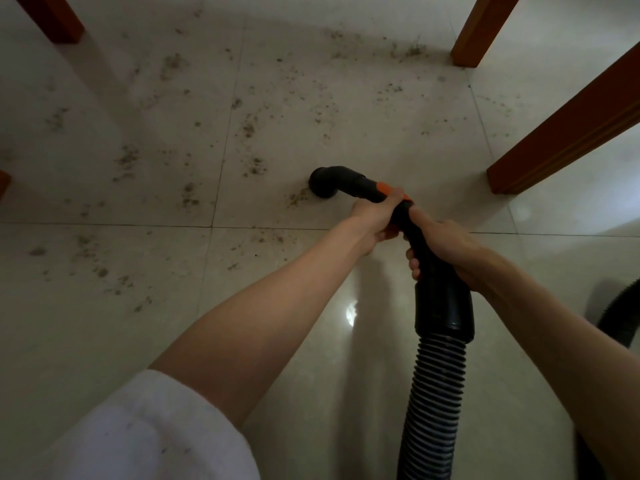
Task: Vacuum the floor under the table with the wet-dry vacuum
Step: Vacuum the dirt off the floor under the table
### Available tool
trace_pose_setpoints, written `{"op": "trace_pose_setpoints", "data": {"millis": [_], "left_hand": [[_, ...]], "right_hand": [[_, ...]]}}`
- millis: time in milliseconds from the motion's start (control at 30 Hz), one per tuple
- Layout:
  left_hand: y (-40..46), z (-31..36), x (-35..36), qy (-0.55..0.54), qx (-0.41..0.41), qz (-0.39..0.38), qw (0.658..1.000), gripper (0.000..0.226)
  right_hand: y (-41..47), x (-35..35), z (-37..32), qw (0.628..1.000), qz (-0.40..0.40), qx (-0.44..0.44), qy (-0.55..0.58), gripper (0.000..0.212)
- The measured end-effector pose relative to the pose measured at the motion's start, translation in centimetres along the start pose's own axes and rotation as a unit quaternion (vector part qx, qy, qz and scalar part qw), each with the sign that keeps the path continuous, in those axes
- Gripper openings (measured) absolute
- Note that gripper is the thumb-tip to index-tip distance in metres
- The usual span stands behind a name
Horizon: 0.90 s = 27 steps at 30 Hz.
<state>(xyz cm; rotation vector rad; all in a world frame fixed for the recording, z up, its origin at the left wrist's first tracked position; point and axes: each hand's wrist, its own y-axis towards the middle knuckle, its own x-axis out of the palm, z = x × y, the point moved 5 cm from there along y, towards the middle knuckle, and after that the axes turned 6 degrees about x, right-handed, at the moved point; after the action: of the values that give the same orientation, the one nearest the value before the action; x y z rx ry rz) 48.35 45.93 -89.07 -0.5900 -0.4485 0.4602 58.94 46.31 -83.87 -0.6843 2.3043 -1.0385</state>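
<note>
A black vacuum hose (433, 393) with ribbed tubing runs up from the bottom edge to a black curved nozzle (325, 181) that rests on the pale tiled floor (104, 341). My left hand (377, 216) grips the hose just behind the nozzle, at an orange band. Lower down, my right hand (440, 247) is closed around the smooth black handle part. A small clump of brown dirt (299, 197) lies right at the nozzle's left side. Scattered dirt (249, 129) covers the tiles beyond and to the left.
Orange-brown wooden table legs stand at the top left (52, 19), top right (481, 29) and right (561, 133). Another loop of black hose (623, 313) shows at the right edge. The tiles near me look cleaner and reflect a light.
</note>
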Motion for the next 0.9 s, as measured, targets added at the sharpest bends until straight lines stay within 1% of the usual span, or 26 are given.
{"op": "trace_pose_setpoints", "data": {"millis": [200, 367, 667, 800, 900], "left_hand": [[-0.9, -0.4, -0.3, 0.009, 0.002, 0.012, 1.0, 0.037], [-1.9, -0.7, -0.4, 0.011, 0.0, 0.007, 1.0, 0.029], [-3.0, -1.5, -0.9, -0.013, 0.004, -0.015, 1.0, 0.03], [-3.5, -1.9, -1.2, -0.028, -0.01, -0.023, 0.999, 0.02], [-3.9, -2.3, -1.4, -0.039, -0.017, -0.027, 0.999, 0.021]], "right_hand": [[-0.4, 0.3, 0.6, 1.0, -0.013, 0.01, 0.004, 0.04], [-1.2, 0.5, 1.1, 1.0, -0.011, 0.015, -0.001, 0.039], [-2.3, 1.1, 2.0, 1.0, -0.009, -0.001, -0.014, 0.039], [-2.9, 1.4, 2.2, 1.0, -0.011, -0.001, -0.025, 0.039], [-3.5, 1.7, 2.4, 0.999, -0.01, -0.004, -0.033, 0.036]]}}
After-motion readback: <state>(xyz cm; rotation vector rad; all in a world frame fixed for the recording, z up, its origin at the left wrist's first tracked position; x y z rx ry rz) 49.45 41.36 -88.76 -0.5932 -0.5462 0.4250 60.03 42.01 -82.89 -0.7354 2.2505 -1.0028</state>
